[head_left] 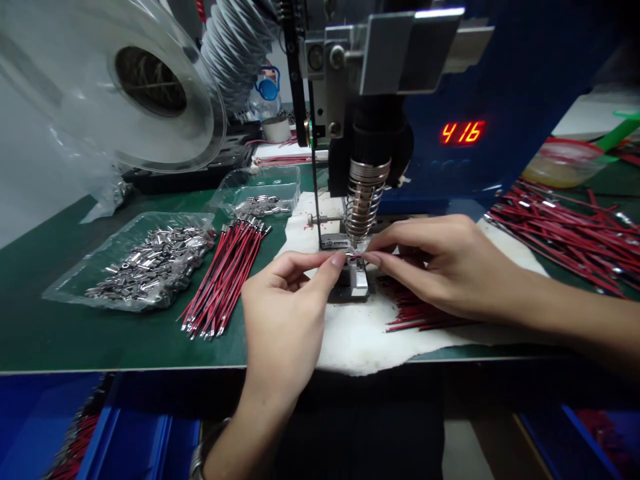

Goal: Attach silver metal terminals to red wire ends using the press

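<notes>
My left hand is closed, thumb and forefinger pinched just left of the machine's tip. What it grips is mostly hidden by the fingertips. Facing it, my right hand pinches a thin red wire, whose short visible length bridges the gap between both hands. Directly above is the spring-wrapped head of the machine, and below sits a small metal block. Under my right hand lies a bundle of dark red wires on white paper.
To the left are a clear tray of small silver parts, a smaller clear tray and a bundle of red and black wires. More wires pile up at right. A blue machine housing shows 416. Blue bins stand below the table edge.
</notes>
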`<state>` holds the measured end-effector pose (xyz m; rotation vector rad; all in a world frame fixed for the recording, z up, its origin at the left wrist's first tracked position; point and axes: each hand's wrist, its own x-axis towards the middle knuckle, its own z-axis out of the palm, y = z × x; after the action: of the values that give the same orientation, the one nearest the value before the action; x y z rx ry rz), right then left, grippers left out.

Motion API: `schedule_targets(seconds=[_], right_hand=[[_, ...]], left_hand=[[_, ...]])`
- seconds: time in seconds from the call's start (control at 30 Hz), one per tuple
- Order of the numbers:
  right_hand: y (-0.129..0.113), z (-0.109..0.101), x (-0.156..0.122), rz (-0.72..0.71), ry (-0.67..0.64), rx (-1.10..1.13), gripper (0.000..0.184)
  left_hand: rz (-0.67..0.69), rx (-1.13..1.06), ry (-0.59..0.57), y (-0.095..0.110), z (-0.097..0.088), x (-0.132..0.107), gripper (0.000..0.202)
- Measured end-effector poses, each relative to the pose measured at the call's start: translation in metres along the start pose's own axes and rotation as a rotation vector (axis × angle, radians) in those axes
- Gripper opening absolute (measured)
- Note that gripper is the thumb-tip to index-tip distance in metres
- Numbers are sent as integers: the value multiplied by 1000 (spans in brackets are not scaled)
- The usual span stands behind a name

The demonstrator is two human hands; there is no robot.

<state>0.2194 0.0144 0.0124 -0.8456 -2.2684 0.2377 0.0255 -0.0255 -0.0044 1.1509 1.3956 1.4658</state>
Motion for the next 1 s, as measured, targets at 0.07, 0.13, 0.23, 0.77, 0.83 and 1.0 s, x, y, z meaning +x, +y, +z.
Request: schedule_targets(seconds=[0.07,0.13,0.23,0.77,0.83,1.0], right_hand=[[-1,0,0,2,5,1,11],[-1,0,0,4,4,-1,11],[0,0,0,7,3,-3,12],[0,1,-1,7,4,11,13],[-1,2,-1,14,5,10,13],[0,2,-1,8,8,0,12]], left_hand=[[2,5,1,-1,0,-1,13],[4,4,2,-1,-1,-1,14],[5,-3,3,-1,-1,-2,14],[1,-17,-4,1,0,0,15],[5,-16,-6,1,0,-1,15],[-1,-8,-4,1,1,-1,13]])
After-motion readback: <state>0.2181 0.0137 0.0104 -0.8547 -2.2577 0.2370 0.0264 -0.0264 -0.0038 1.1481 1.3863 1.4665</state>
